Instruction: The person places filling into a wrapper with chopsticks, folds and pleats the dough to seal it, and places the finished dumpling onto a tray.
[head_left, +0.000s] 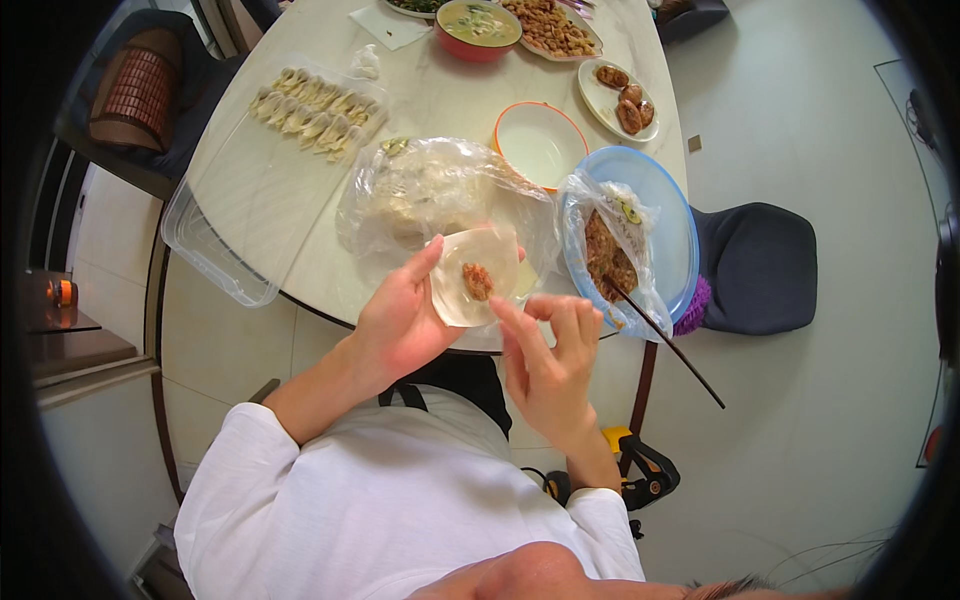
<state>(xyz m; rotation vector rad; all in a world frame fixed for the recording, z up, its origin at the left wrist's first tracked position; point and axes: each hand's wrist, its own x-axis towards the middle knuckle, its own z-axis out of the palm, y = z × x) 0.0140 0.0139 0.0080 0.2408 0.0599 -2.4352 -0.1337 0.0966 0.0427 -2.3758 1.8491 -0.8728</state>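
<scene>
On my left hand (401, 319) lies a square dough wrapper (452, 281), its thumb at the left edge, with a small lump of minced meat filling (478, 282) at its middle. My right hand (553, 349) is just below and to the right, fingers bent, index fingertip close to the wrapper's lower right edge; nothing shows in it. Beyond my left hand, a clear plastic bag (442, 184) covers a stack of wrappers. To the right, a blue plastic basin (679, 225) holds a bag of minced filling (609, 259), with dark chopsticks (675, 349) resting in it.
Rows of folded dumplings (315, 112) lie in a clear tray at the back left. A transparent plastic lid (217, 259) overhangs the left table edge. Farther back are an orange-rimmed bowl (541, 146), a plate of browned patties (600, 112) and a red soup bowl (478, 49).
</scene>
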